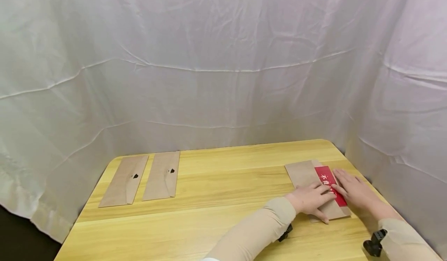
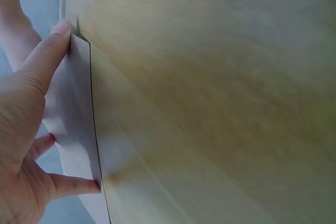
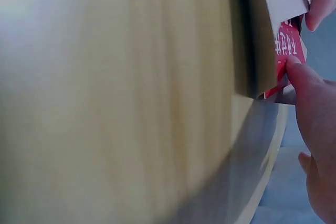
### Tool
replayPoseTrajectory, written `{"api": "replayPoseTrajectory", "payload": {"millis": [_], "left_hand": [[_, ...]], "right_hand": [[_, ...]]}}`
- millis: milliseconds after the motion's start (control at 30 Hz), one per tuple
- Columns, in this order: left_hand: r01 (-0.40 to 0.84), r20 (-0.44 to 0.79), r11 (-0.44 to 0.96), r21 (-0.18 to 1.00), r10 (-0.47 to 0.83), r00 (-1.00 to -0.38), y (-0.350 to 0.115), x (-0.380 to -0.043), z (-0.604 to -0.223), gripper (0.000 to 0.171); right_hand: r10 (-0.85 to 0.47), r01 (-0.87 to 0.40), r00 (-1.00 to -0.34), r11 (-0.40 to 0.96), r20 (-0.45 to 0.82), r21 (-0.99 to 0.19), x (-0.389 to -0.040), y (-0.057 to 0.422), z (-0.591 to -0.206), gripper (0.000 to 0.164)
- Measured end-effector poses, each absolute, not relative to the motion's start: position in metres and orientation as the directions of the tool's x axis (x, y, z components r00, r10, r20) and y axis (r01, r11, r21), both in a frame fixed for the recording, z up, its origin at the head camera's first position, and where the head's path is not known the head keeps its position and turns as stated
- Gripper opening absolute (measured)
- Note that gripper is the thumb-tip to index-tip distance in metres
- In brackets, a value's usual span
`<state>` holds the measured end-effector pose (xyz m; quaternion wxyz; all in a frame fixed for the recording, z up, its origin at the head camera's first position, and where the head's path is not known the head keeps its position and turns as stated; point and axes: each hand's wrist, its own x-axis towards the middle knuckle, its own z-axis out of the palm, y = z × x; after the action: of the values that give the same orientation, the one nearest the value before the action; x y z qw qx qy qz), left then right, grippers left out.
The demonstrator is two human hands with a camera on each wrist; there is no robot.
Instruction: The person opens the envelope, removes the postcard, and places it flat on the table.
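A red card [image 1: 323, 172] with white characters lies partly inside a brown paper envelope [image 1: 302, 171] at the right of the table. Across the envelope rests my left hand [image 1: 310, 199], its fingers spread over the paper. In the left wrist view its thumb touches a corner of the envelope [image 2: 76, 93], and another fingertip lies at the edge. My right hand [image 1: 357, 189] is at the card's right side, fingers extended. Its thumb presses on the red card [image 3: 281, 69] in the right wrist view; most of its other fingers are hidden there.
Two more brown envelopes, one [image 1: 122, 181] at the far left and one [image 1: 162, 177] beside it, lie flat, each with a small black print. The wooden table [image 1: 227, 183] is enclosed by a pale curtain [image 1: 223, 90] behind and at both sides.
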<state>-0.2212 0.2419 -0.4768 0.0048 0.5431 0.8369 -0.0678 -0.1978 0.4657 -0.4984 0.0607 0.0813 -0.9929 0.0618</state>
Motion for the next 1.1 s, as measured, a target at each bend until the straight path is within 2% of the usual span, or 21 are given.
{"api": "replayPoseTrajectory", "payload": {"millis": [200,500,800,1000,1100], "left_hand": [[0.898,-0.107,0.432,-0.081,0.892,-0.439,0.244,-0.220,-0.477,0.083],[0.908,-0.091,0.403,-0.111,0.906,-0.413,0.244,-0.221,-0.476,0.085],[0.903,-0.111,0.416,-0.110,0.897,-0.427,0.246,-0.221,-0.477,0.085],[0.904,-0.114,0.417,-0.099,0.897,-0.427,0.245,-0.220,-0.476,0.085],[0.906,-0.104,0.411,-0.103,0.901,-0.420,0.244,-0.219,-0.476,0.084]], "right_hand": [[-0.186,-0.196,-0.968,0.980,0.170,-0.045,-0.214,0.466,-0.490,0.068],[-0.215,-0.218,-0.972,0.976,0.092,-0.027,-0.235,0.463,-0.476,0.066],[-0.178,-0.177,-0.984,0.983,0.012,0.054,-0.250,0.458,-0.478,0.065],[-0.178,-0.173,-0.981,0.982,0.071,0.072,-0.254,0.456,-0.479,0.042],[-0.167,-0.160,-0.980,0.985,0.106,0.069,-0.252,0.454,-0.477,0.038]]}}
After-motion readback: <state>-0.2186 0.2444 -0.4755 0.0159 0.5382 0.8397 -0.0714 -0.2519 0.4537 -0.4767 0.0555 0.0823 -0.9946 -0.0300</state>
